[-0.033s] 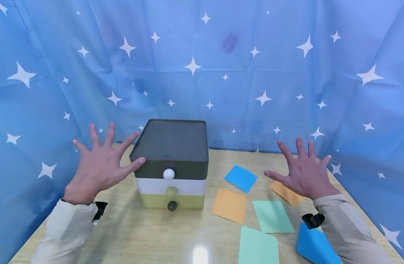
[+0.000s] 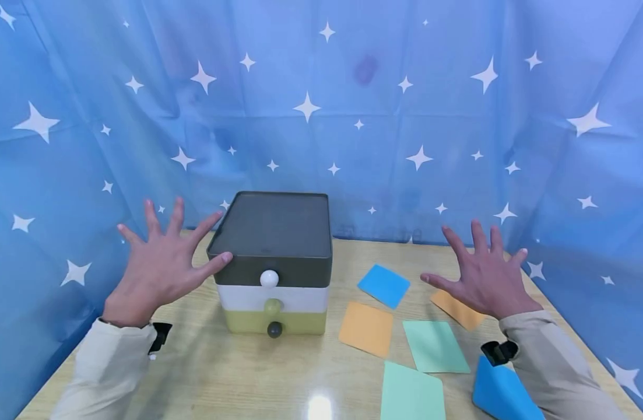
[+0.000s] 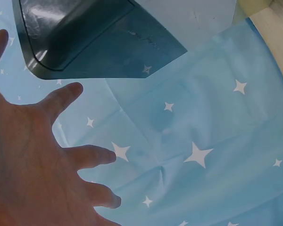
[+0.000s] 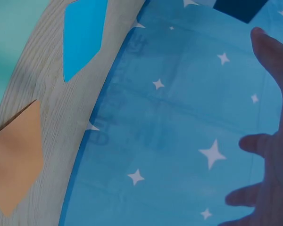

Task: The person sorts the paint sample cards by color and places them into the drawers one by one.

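A small drawer box [image 2: 274, 224] stands left of the middle of the table, with a dark grey top tier, a white one and an olive one. White, olive and black round knobs stick out of its front. Spread wide and holding nothing, my left hand [image 2: 166, 262] is at the box's left side; its thumb overlaps the dark tier in the head view. My right hand [image 2: 489, 279], fingers likewise spread, holds nothing. It hangs over the right side of the table, partly covering an orange square of paper [image 2: 460, 311] in the head view.
Between box and right hand lie a blue square [image 2: 384, 284], an orange square [image 2: 366, 328] and a green square [image 2: 435, 347]. Nearer are a green sheet [image 2: 413, 392] and a blue sheet [image 2: 502, 392], the latter partly under the right sleeve. A blue star-patterned curtain [image 2: 352, 146] encloses the table.
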`<state>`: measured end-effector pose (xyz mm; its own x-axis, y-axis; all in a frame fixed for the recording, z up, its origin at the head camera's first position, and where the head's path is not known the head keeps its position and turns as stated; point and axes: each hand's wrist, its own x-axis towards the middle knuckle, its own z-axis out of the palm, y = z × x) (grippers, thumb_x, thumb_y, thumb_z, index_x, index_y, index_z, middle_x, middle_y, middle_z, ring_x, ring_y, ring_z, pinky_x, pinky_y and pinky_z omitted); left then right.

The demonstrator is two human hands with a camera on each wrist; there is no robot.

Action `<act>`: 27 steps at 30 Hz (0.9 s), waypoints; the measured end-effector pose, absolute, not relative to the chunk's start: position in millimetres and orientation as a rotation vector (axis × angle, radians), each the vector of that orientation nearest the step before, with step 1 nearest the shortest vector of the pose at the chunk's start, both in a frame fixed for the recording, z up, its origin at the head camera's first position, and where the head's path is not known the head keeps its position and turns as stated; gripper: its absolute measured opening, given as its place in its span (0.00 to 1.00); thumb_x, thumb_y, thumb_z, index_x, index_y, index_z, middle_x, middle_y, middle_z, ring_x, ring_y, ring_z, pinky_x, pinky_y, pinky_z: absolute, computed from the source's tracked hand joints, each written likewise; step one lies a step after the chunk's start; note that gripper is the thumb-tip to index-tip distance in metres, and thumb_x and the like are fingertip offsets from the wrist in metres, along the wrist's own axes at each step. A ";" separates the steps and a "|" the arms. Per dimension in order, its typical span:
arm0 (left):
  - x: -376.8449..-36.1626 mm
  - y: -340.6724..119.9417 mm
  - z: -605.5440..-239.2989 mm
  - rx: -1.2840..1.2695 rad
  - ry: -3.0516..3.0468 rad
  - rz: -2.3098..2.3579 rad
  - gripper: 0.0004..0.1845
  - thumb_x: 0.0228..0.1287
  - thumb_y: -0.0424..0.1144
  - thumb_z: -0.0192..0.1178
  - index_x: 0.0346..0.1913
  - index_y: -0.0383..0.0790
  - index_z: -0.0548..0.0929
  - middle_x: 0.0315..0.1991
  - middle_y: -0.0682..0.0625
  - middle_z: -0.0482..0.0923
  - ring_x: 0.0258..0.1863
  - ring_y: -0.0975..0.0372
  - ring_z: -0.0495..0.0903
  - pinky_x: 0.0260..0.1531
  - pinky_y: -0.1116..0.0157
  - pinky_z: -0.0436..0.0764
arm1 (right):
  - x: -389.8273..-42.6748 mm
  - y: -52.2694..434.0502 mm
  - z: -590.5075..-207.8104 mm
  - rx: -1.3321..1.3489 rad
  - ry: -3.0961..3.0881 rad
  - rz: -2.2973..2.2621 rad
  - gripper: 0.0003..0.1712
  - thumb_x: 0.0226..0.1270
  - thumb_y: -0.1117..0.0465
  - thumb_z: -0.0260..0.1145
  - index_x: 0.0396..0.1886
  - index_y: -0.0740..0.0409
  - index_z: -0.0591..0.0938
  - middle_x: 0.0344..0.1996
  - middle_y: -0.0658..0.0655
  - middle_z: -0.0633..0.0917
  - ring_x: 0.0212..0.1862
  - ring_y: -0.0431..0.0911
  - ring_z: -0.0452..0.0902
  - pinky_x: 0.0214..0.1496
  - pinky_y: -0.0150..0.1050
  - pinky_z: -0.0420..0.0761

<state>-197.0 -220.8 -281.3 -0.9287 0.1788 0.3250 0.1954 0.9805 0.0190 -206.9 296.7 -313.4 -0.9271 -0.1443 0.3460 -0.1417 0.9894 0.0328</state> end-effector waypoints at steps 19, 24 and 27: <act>-199.7 -222.9 -294.0 -0.317 -2.768 -0.424 0.37 0.74 0.67 0.42 0.81 0.64 0.49 0.81 0.30 0.36 0.75 0.24 0.31 0.52 0.15 0.38 | -192.2 273.0 -317.1 0.330 -2.749 0.126 0.53 0.63 0.30 0.63 0.78 0.56 0.60 0.70 0.78 0.63 0.61 0.78 0.68 0.39 0.67 0.78; -202.2 -218.2 -296.4 -0.356 -2.754 -0.530 0.35 0.76 0.64 0.40 0.81 0.60 0.50 0.80 0.29 0.37 0.76 0.25 0.35 0.54 0.16 0.41 | -185.8 262.0 -314.7 0.333 -2.774 0.212 0.52 0.65 0.31 0.62 0.78 0.56 0.60 0.69 0.76 0.65 0.60 0.76 0.70 0.36 0.64 0.79; -203.6 -216.0 -300.3 -0.419 -2.717 -0.704 0.33 0.79 0.60 0.40 0.81 0.59 0.51 0.81 0.34 0.40 0.77 0.29 0.42 0.61 0.21 0.47 | -183.3 255.3 -315.5 0.350 -2.788 0.277 0.52 0.66 0.32 0.62 0.78 0.57 0.59 0.68 0.75 0.66 0.58 0.72 0.74 0.38 0.62 0.80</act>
<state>-203.6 -216.0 -300.3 -0.9116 0.2020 0.3579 0.3505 0.8370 0.4202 -183.3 255.3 -315.5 -0.9199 -0.2080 0.3324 -0.2694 0.9512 -0.1503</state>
